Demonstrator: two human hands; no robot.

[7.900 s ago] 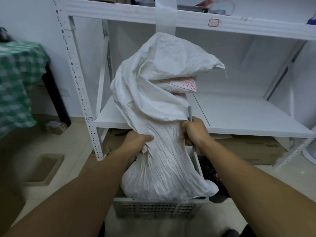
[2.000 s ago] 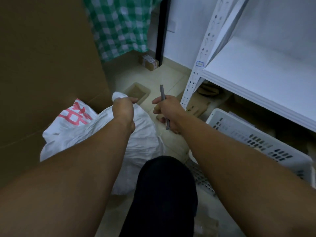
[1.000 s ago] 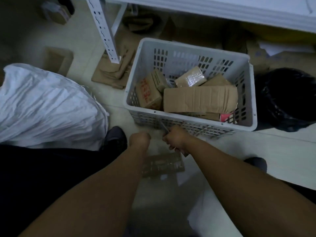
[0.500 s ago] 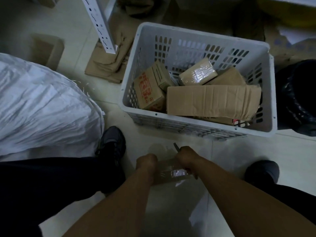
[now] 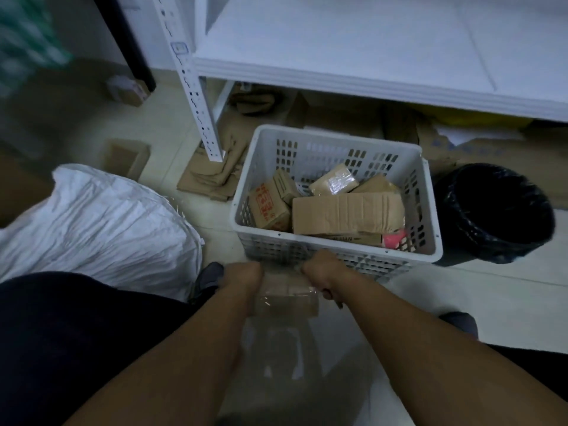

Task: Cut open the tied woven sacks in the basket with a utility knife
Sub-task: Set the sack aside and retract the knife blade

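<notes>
Head: left hand (image 5: pixel 243 275) curled round parcel (image 5: pixel 287 299)

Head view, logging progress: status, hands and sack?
Left hand grips taped brown cardboard parcel; right hand grips slim grey utility knife. White woven sack on floor, outside white plastic basket. Nothing blocking.

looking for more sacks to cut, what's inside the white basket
Mostly cardboard shows in the basket: a large creased box, a red-printed box, a taped parcel. No sack shows inside; anything beneath them is covered.

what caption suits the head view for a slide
Left hand and right hand grip a taped box before the basket, sack at left.
</notes>
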